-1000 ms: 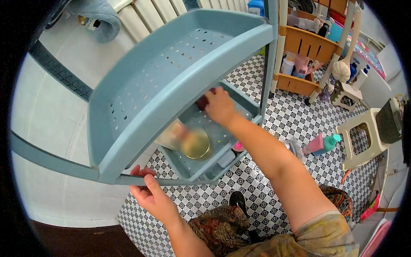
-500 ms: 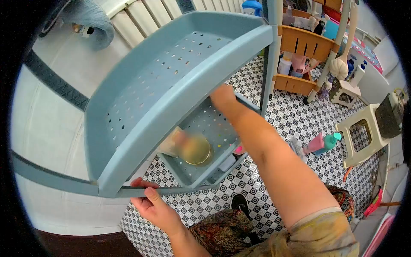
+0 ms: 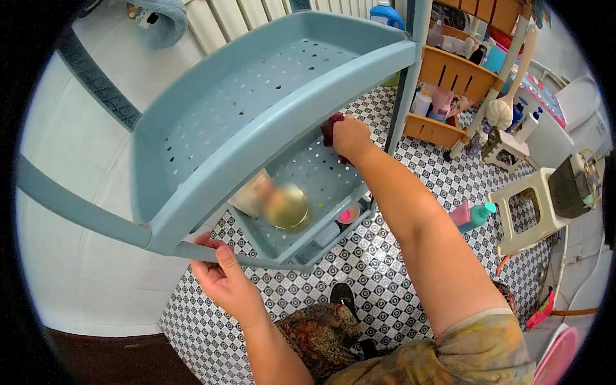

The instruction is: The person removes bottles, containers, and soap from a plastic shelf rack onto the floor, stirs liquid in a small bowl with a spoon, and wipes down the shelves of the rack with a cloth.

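A blue-grey plastic rack fills the middle, its perforated upper shelf [image 3: 256, 83] tilted in view. My left hand [image 3: 224, 276] is closed around the lower left edge of the rack's frame. Inside the lower tray [image 3: 256, 247], my right hand [image 3: 351, 138] grips a dark red cloth [image 3: 330, 130] against the tray's far right end. A round gold-rimmed container [image 3: 287, 208] and a pale item beside it, both partly blurred, stand in the tray's left part. Below that tray, a small pink-topped item [image 3: 347, 214] shows at a lower level.
An orange-and-white shelf unit [image 3: 459, 74] with bottles stands at the upper right. A teal bottle [image 3: 478, 217] and a pink tube [image 3: 460, 214] are on the patterned floor. Near them stands a cream stool [image 3: 523, 224] with a dark box [image 3: 571, 187]. A radiator [image 3: 224, 25] runs behind.
My right hand, hidden behind the upper shelf's edge half a second ago, shows again with the cloth, nearer the tray's right end. My left hand keeps its hold on the frame. The view has shifted slightly.
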The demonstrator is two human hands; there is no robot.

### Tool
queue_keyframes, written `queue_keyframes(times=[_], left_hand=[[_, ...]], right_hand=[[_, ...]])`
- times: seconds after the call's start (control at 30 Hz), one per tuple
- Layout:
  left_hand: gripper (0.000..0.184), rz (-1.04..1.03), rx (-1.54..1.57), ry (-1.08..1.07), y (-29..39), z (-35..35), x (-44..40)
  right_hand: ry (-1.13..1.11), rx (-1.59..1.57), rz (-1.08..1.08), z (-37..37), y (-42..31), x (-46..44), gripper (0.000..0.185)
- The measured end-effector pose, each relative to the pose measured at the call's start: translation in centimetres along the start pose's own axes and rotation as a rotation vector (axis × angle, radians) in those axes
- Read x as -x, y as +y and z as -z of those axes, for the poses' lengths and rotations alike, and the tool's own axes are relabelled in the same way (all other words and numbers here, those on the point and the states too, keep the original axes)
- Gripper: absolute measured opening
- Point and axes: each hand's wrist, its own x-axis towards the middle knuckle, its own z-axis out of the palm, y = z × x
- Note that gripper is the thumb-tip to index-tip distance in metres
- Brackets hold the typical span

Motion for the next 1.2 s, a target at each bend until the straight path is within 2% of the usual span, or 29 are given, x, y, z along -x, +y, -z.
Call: queue_keyframes(times=[0.03, 0.1, 0.13, 0.2, 0.23, 0.33, 0.4, 0.47, 0.5, 0.53, 0.6, 0.67, 0.73, 0.8, 0.87, 0.93, 1.0, 1.07, 1.13, 1.17, 1.2], left_hand=[[0.027, -0.002, 0.004, 0.003, 0.1, 0.1, 0.0], [0.026, 0.013, -0.014, -0.002, 0.0, 0.2, 0.0], [0.026, 0.011, -0.008, 0.006, 0.0, 0.2, 0.0], [0.025, 0.022, -0.007, -0.011, -0.1, 0.2, 0.0], [0.025, 0.016, -0.006, -0.007, 0.0, 0.2, 0.1], [0.024, 0.030, 0.009, -0.029, 0.2, 0.1, 0.0], [0.024, 0.025, 0.006, -0.033, -0.1, 0.2, 0.1], [0.024, 0.033, 0.016, -0.035, -0.2, 0.2, 0.1], [0.028, 0.023, 0.026, -0.025, -0.2, 0.2, 0.0], [0.033, 0.020, 0.034, -0.018, -0.1, 0.3, 0.1], [0.033, 0.044, 0.023, -0.038, -0.1, 0.5, 0.1], [0.032, 0.062, 0.042, -0.070, 0.0, 0.7, 0.0], [0.030, 0.065, 0.038, -0.037, 0.0, 0.4, 0.0], [0.029, 0.057, 0.011, -0.022, 0.0, 0.3, 0.0], [0.027, 0.053, 0.052, -0.020, 0.0, 0.1, 0.0], [0.027, 0.078, 0.048, -0.031, 0.1, 0.2, 0.0], [0.028, 0.089, 0.053, -0.022, 0.2, 0.2, 0.1], [0.026, 0.045, 0.052, -0.012, 0.2, 0.1, 0.1], [0.026, 0.051, 0.031, -0.010, 0.0, 0.0, 0.1], [0.026, 0.048, 0.040, -0.001, -0.1, -0.1, 0.1], [0.027, 0.041, 0.049, 0.006, -0.1, -0.1, 0.0]], right_hand=[[0.004, 0.003, 0.002, -0.1, -0.3, 0.1, 0.017], [0.211, -0.036, 0.038, -0.6, -0.9, 0.2, 0.019], [0.217, -0.032, 0.045, -0.8, -0.9, 0.1, 0.019], [0.415, 0.032, 0.235, -0.5, -1.3, 0.2, 0.021], [0.249, 0.054, 0.254, -0.1, -1.3, -0.1, 0.023], [0.249, 0.115, 0.129, -3.3, -0.5, -2.0, 0.023], [0.240, 0.071, 0.097, -3.2, -0.9, -2.4, 0.021], [0.149, -0.046, -0.021, -2.9, -0.8, -2.9, 0.018], [0.255, -0.044, -0.014, -3.3, -0.4, -3.0, 0.017], [0.235, -0.037, -0.016, -3.5, 0.1, -2.9, 0.017], [0.067, 0.054, -0.055, -1.6, 0.6, -2.1, 0.017], [0.030, 0.039, 0.005, -0.5, 1.7, -1.2, 0.019], [-0.170, 0.151, -0.053, 2.2, 1.8, 0.1, 0.022], [-0.201, 0.233, -0.018, 3.1, 1.7, 1.8, 0.020], [-0.373, 0.360, 0.110, 3.7, 1.4, 3.4, 0.021], [-0.409, 0.385, 0.143, 3.8, 0.5, 5.5, 0.020], [-0.399, 0.454, 0.440, 3.5, 0.2, 6.8, 0.019], [-0.451, 0.373, 0.392, 3.3, 0.0, 5.8, 0.021], [-0.203, 0.005, 0.118, 2.2, 0.0, 5.2, 0.026], [-0.153, -0.069, 0.001, 2.6, -0.9, 5.1, 0.032], [-0.150, -0.075, 0.002, 1.6, -1.1, 4.9, 0.032]])
